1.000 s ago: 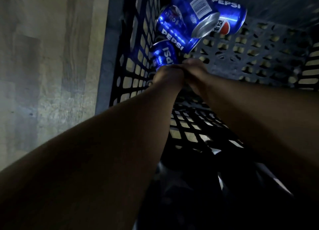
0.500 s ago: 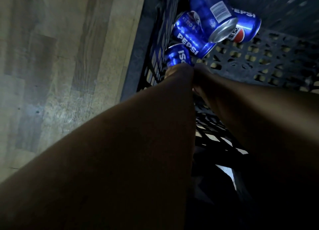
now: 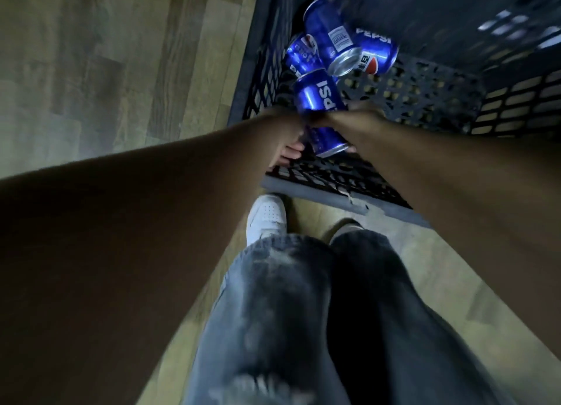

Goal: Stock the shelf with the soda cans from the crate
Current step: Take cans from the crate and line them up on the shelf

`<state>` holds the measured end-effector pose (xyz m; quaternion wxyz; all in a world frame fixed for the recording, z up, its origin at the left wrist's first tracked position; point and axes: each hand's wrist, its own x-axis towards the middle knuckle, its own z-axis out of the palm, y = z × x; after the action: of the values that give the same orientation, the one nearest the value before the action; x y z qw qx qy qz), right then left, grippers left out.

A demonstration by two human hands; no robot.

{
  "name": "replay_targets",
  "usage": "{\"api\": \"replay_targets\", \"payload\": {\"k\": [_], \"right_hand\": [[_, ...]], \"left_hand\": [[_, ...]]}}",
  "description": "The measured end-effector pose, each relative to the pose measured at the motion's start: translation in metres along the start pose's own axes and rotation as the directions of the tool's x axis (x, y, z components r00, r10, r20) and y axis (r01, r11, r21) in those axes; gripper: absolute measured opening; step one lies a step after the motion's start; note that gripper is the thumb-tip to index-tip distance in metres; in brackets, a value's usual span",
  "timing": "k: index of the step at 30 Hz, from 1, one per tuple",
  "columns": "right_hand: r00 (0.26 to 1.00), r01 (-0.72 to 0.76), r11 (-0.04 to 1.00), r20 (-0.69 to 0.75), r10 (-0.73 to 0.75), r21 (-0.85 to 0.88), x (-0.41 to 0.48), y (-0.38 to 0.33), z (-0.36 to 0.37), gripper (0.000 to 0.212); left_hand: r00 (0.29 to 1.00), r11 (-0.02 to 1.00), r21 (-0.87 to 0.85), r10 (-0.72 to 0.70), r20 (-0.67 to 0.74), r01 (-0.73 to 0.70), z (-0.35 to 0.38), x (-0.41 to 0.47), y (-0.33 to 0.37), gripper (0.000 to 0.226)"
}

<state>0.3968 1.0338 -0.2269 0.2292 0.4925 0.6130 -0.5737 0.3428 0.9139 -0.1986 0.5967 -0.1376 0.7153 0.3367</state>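
Note:
A black plastic crate (image 3: pixel 425 98) stands on the floor in front of me. Three blue Pepsi cans lie piled in its far left corner: one (image 3: pixel 300 55) against the wall, one (image 3: pixel 329 37) on top, one (image 3: pixel 378 55) to the right. My left hand (image 3: pixel 287 145) and my right hand (image 3: pixel 359 123) meet just inside the crate's near wall. Two more blue cans sit between them, an upper can (image 3: pixel 318 96) and a lower can (image 3: pixel 326 142). Left fingers curl by the lower can. Which hand holds which can is hidden.
The crate's near rim (image 3: pixel 334 196) is right under my wrists. My jeans (image 3: pixel 303 313) and a white shoe (image 3: pixel 267 216) are close in front of it. A wooden floor (image 3: pixel 106 70) stretches out to the left.
Both hands have come up and back from the crate's floor toward its near wall, with two cans between them. The view has pulled back, and my legs and shoe now show.

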Motion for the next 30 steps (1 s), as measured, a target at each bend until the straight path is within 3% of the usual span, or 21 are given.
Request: {"api": "replay_targets", "payload": {"k": [3,10,15,17,19,26,30], "right_hand": [[1.000,0.020,0.999,0.002,-0.020,-0.034,-0.048,-0.013,-0.016,0.080],[1.000,0.015,0.992,0.018,-0.018,0.123,-0.165,-0.068,-0.050,0.068],[0.998,0.052,0.969,0.006,-0.055,0.242,-0.240,-0.119,-0.068,0.074],[0.996,0.083,0.960,-0.008,-0.083,0.267,-0.267,-0.139,-0.077,0.049],[0.995,0.098,0.949,-0.015,-0.098,0.299,-0.294,-0.160,-0.086,0.023],[0.979,0.188,0.896,-0.005,-0.203,0.403,-0.383,-0.235,-0.118,0.013],[0.956,0.285,0.884,-0.049,-0.288,0.370,-0.431,-0.283,-0.140,0.032]], "left_hand": [[0.999,0.999,0.034,-0.024,-0.045,0.025,-0.003,-0.044,0.018,0.031],[0.994,0.996,0.065,-0.060,-0.090,0.066,-0.009,-0.165,0.051,0.031],[0.997,0.999,0.025,-0.029,-0.072,0.031,-0.007,-0.243,0.079,0.028],[0.997,1.000,0.022,-0.014,-0.080,0.016,-0.009,-0.273,0.091,0.025],[0.997,1.000,-0.011,0.017,-0.073,-0.018,-0.014,-0.301,0.106,0.027],[0.975,0.977,-0.083,0.188,-0.118,-0.199,-0.019,-0.398,0.175,0.031],[0.925,0.933,0.057,0.360,-0.125,-0.355,-0.037,-0.454,0.218,0.021]]}}
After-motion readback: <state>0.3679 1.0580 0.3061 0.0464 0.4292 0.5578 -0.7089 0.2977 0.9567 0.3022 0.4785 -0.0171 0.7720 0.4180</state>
